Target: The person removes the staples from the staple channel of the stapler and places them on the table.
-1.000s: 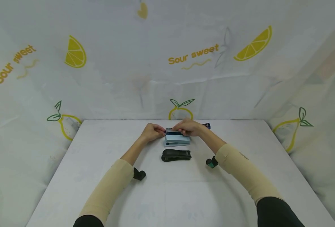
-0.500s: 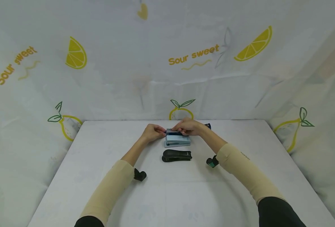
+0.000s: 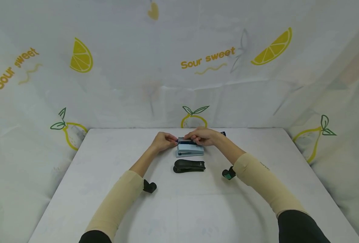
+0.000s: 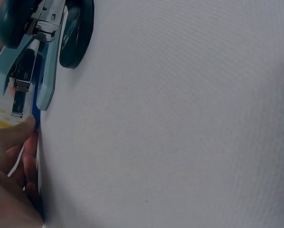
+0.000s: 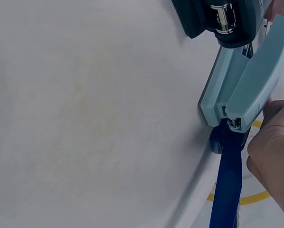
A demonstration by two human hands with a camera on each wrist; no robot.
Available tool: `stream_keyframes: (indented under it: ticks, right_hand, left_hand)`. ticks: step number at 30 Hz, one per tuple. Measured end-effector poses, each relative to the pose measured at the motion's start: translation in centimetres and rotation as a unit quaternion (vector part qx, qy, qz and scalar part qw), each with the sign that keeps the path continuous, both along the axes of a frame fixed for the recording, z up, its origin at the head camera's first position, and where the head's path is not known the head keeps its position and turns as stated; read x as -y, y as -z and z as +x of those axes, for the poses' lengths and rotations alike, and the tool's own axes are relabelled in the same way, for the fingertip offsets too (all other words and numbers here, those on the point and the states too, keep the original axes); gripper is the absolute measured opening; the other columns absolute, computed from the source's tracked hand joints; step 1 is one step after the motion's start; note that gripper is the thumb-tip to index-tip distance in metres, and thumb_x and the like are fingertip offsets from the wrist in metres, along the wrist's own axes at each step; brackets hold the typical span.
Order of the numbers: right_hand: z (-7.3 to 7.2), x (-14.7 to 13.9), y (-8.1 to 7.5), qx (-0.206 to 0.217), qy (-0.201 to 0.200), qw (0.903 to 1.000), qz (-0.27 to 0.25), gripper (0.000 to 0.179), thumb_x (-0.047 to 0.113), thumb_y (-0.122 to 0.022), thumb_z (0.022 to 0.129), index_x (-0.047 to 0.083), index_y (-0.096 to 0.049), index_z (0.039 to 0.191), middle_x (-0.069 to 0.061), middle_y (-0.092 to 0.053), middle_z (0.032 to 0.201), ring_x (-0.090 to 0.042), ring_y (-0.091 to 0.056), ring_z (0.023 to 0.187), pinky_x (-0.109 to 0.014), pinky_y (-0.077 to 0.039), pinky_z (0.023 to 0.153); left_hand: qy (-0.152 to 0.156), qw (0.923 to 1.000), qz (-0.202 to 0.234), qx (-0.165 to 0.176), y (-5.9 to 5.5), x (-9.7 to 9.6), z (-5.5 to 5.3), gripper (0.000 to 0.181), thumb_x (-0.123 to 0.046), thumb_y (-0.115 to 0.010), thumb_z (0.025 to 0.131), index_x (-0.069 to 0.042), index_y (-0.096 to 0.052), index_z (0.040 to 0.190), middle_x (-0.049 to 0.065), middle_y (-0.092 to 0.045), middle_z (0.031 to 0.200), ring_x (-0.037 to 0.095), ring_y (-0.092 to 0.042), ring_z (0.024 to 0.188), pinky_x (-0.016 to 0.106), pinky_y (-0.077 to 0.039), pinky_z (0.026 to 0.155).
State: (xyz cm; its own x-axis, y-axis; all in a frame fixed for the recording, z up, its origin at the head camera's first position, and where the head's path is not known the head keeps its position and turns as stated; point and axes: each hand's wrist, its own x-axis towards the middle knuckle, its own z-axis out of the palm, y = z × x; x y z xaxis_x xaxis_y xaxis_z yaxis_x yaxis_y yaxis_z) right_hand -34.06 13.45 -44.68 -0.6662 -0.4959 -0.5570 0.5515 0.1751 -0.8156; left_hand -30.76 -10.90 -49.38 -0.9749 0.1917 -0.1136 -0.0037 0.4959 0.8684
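Near the table's back edge a dark blue stapler (image 3: 187,142) lies with its top arm (image 5: 227,180) swung back to the right. My left hand (image 3: 163,141) pinches the left end of its base, thumb on top, as the left wrist view shows at the blue base (image 4: 36,124). From behind, my right hand (image 3: 204,136) reaches over the stapler, index fingertip down on the silver magazine and thumb near the hinge end. What lies beneath these fingers is hidden. Just in front sits a light blue stapler (image 3: 190,150), its jaws slightly apart.
A dark green-black stapler (image 3: 188,166) rests nearer to me, in line with the other two. The white table (image 3: 179,209) ends at a hanging white cloth (image 3: 121,101) with lemon prints. Black wrist mounts (image 3: 150,187) stick out below both beige sleeves (image 3: 115,199).
My right hand and forearm have shifted very slightly to the right, covering more of the swung-back arm's end. The left hand and the staplers stay in place.
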Motion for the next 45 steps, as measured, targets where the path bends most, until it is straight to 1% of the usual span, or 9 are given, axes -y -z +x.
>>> stream_keyframes:
  ticks: [7,10,12,15,18,24,28,38,45]
  right_hand:
    - [0.0,0.1,0.2,0.011,0.013,0.9998,-0.008,0.033,0.007,-0.060,0.110,-0.008,-0.066,0.139,0.008,-0.053,0.060,0.003,-0.045,0.047,-0.008,-0.040,0.049]
    - [0.0,0.3,0.4,-0.003,0.012,0.9999,-0.002,0.039,0.007,-0.060,0.110,-0.010,-0.061,0.145,0.008,-0.053,0.059,0.003,-0.045,0.046,-0.008,-0.040,0.049]
    - [0.0,0.5,0.5,-0.027,0.005,0.9996,0.012,0.041,0.008,-0.061,0.109,-0.010,-0.060,0.146,0.009,-0.052,0.059,0.003,-0.045,0.046,-0.008,-0.040,0.049]
    - [0.1,0.7,0.6,-0.072,-0.008,0.9960,0.052,0.039,0.011,-0.064,0.109,-0.009,-0.065,0.142,0.009,-0.052,0.059,0.002,-0.046,0.046,-0.009,-0.041,0.051]
    - [0.3,1.0,0.5,-0.119,-0.028,0.9875,0.099,0.035,0.014,-0.067,0.108,-0.008,-0.069,0.135,0.010,-0.051,0.061,0.001,-0.048,0.048,-0.011,-0.043,0.053]
    - [0.6,1.7,0.0,-0.172,-0.045,0.9723,0.151,0.037,0.018,-0.070,0.106,-0.005,-0.072,0.134,0.011,-0.052,0.061,0.000,-0.049,0.049,-0.012,-0.045,0.054]
    - [0.6,2.0,-0.1,-0.186,-0.048,0.9672,0.166,0.036,0.018,-0.072,0.105,-0.004,-0.074,0.133,0.011,-0.051,0.061,0.000,-0.050,0.048,-0.012,-0.046,0.054]
    - [0.8,2.4,-0.1,-0.216,-0.038,0.9612,0.168,0.031,0.016,-0.074,0.103,-0.005,-0.077,0.125,0.010,-0.054,0.060,0.000,-0.052,0.047,-0.013,-0.049,0.053]
    - [0.7,1.3,-0.9,-0.221,-0.006,0.9613,0.165,0.029,0.020,-0.077,0.101,0.000,-0.079,0.123,0.010,-0.053,0.064,-0.001,-0.053,0.050,-0.013,-0.051,0.056]
  left_hand:
    - [0.002,1.0000,-0.001,-0.001,0.0,0.0,0.0,0.020,-0.010,-0.081,0.096,-0.002,-0.081,0.114,0.012,-0.081,0.099,0.012,-0.063,0.083,0.021,-0.046,0.080]
    - [0.001,1.0000,0.000,-0.001,0.1,0.0,0.0,0.020,-0.010,-0.081,0.096,-0.002,-0.081,0.114,0.012,-0.080,0.099,0.012,-0.063,0.082,0.021,-0.045,0.080]
    - [0.001,1.0000,0.000,-0.002,0.1,0.0,0.0,0.020,-0.009,-0.081,0.096,-0.001,-0.081,0.114,0.012,-0.081,0.099,0.012,-0.062,0.082,0.020,-0.045,0.079]
    - [0.002,1.0000,0.000,-0.003,0.0,0.0,0.0,0.020,-0.009,-0.082,0.095,-0.001,-0.081,0.114,0.012,-0.080,0.098,0.011,-0.062,0.081,0.020,-0.045,0.079]
    - [0.002,1.0000,0.000,-0.004,0.0,-0.1,0.0,0.021,-0.008,-0.082,0.095,-0.001,-0.081,0.114,0.012,-0.080,0.098,0.011,-0.062,0.081,0.020,-0.045,0.078]
    - [0.000,1.0000,-0.005,-0.007,0.1,-0.1,0.0,0.020,-0.009,-0.082,0.095,-0.002,-0.082,0.113,0.013,-0.081,0.098,0.012,-0.063,0.083,0.021,-0.045,0.080]
    - [0.000,0.9999,-0.008,-0.009,0.3,0.0,-0.1,0.019,-0.010,-0.082,0.095,-0.003,-0.082,0.113,0.013,-0.081,0.099,0.013,-0.064,0.084,0.021,-0.045,0.080]
    - [0.000,1.0000,0.001,-0.004,0.3,0.0,0.0,0.019,-0.009,-0.081,0.094,-0.002,-0.082,0.112,0.014,-0.082,0.099,0.012,-0.067,0.084,0.019,-0.046,0.078]
    - [-0.008,1.0000,0.000,-0.002,0.3,-0.1,0.0,0.018,-0.009,-0.082,0.094,-0.003,-0.083,0.112,0.013,-0.082,0.099,0.011,-0.068,0.083,0.019,-0.047,0.079]
